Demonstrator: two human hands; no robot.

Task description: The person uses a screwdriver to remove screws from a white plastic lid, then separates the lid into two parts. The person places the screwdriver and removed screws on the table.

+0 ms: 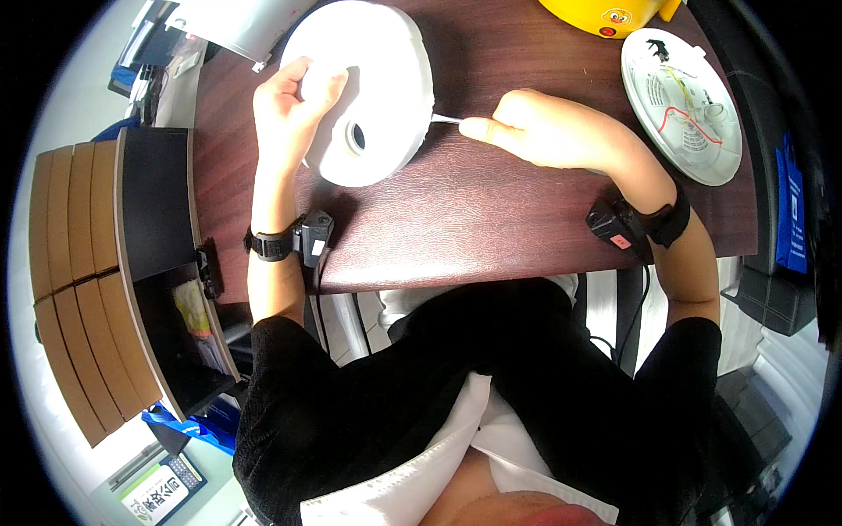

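My left hand [294, 101] grips a white round plastic housing [386, 79] by its left side, thumb on the face and fingers toward the rim. The housing is tilted up over the table and has a round dark-centred hole [355, 137] in its lower part. In my closed right hand [535, 127] is a thin metal-shafted tool [447, 118]; its handle is hidden by the fingers. The shaft reaches the right rim of the housing, but whether its tip is inside a gap I cannot tell.
On the table [491, 228], a white oval base [693, 114] with red and yellow wires lies at the right. A yellow appliance body [605, 13] stands at the far edge. Cardboard boxes [88, 289] and a dark shelf [156, 202] are left. Cabled black devices sit on both wrists.
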